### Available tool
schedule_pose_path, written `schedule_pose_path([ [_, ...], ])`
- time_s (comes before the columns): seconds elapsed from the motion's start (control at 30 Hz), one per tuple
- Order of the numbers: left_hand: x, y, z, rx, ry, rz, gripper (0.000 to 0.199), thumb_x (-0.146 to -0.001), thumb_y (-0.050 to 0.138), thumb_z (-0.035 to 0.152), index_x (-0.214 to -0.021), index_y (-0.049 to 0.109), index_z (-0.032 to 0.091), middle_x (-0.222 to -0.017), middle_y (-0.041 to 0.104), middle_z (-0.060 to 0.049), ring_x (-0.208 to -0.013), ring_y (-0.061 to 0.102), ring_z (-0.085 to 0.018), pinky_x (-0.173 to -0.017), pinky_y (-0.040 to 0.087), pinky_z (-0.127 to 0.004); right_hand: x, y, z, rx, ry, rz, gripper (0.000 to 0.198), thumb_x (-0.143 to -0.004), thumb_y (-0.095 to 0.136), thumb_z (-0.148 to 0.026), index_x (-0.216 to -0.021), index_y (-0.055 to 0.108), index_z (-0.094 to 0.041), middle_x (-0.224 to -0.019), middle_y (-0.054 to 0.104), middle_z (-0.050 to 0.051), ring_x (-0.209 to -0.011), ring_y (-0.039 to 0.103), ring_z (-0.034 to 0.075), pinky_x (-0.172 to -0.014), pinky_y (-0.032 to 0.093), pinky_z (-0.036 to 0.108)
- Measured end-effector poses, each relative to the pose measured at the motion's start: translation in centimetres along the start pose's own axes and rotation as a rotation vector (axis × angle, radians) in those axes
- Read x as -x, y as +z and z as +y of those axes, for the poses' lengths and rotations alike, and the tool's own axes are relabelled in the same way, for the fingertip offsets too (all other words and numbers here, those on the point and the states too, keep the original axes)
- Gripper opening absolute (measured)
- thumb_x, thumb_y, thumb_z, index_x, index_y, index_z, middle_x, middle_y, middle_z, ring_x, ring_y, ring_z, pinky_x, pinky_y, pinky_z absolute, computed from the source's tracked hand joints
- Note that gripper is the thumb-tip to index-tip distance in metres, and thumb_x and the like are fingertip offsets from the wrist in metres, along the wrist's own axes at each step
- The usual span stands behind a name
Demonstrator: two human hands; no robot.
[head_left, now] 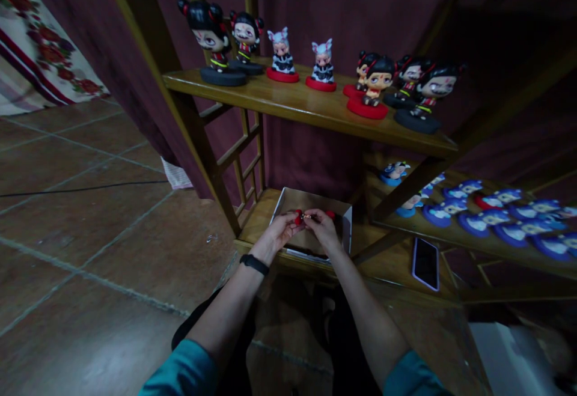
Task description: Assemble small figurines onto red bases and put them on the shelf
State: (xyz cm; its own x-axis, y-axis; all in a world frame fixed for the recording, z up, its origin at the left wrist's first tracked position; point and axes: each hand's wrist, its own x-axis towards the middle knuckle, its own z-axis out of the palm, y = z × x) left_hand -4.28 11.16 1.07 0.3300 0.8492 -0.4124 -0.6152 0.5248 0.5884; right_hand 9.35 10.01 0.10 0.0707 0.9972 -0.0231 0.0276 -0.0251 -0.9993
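Over the cardboard box (pixel 282 204) on the low shelf, both of my hands are closed on a small red-based figurine (pixel 299 218). My left hand (pixel 282 229), with a black band at its wrist, grips the red end. The fingers of my right hand (pixel 323 229) pinch the figurine's other part, and they hide most of it. Another red piece (pixel 331 214) shows just behind my right hand, inside the box; its kind is not clear.
Several painted figurines (pixel 322 62) stand on the upper shelf (pixel 279 98). More with blue bases (pixel 482 219) lie on the right-hand shelf. A phone (pixel 425 264) rests on the low shelf, right of the box. A slanting wooden post (pixel 406 188) stands between. A cable (pixel 81 188) crosses the tiled floor.
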Motion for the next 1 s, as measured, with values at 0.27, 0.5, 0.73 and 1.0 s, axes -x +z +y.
schedule_pose_path([
  [0.27, 0.31, -0.03, -0.08, -0.164, 0.129, 0.093, 0.016, -0.065, 0.071, 0.01, -0.073, 0.057, 0.012, -0.069, 0.065, -0.004, -0.061, 0.062, -0.01, -0.064, 0.051, -0.022, -0.23, -0.32, 0.17, 0.114, -0.114, -0.022, 0.021, -0.067, 0.059, -0.031, -0.085, 0.061, -0.021, -0.085, 0.064, 0.0, -0.081, 0.057, 0.015, -0.077, 0.044, 0.028],
  [0.5, 0.4, 0.02, -0.11, -0.203, 0.193, 0.016, 0.025, -0.055, 0.078, 0.012, -0.071, 0.059, 0.012, -0.071, 0.065, -0.003, -0.067, 0.061, -0.01, -0.07, 0.048, -0.023, -0.41, -0.51, 0.26, 0.065, -0.118, 0.015, 0.017, -0.065, 0.062, -0.029, -0.081, 0.062, -0.022, -0.083, 0.064, -0.001, -0.079, 0.056, 0.015, -0.078, 0.042, 0.029],
  [0.73, 0.18, 0.38, -0.23, -0.368, 0.397, -0.04, 0.03, -0.049, 0.079, 0.017, -0.069, 0.057, 0.013, -0.071, 0.065, 0.001, -0.067, 0.059, -0.009, -0.072, 0.045, -0.024, 0.12, -0.41, -0.25, -0.133, -0.019, 0.044, 0.024, -0.062, 0.066, -0.028, -0.086, 0.062, -0.022, -0.083, 0.063, -0.001, -0.078, 0.055, 0.014, -0.077, 0.042, 0.028],
  [1.0, 0.37, 0.23, 0.02, -0.378, 0.349, 0.009, 0.032, -0.052, 0.08, 0.02, -0.074, 0.058, 0.012, -0.068, 0.065, 0.0, -0.064, 0.061, -0.01, -0.071, 0.05, -0.027, 0.08, -0.46, -0.17, -0.012, -0.122, 0.038, 0.025, -0.066, 0.062, -0.029, -0.09, 0.061, -0.022, -0.086, 0.064, 0.0, -0.079, 0.057, 0.015, -0.075, 0.043, 0.028],
])
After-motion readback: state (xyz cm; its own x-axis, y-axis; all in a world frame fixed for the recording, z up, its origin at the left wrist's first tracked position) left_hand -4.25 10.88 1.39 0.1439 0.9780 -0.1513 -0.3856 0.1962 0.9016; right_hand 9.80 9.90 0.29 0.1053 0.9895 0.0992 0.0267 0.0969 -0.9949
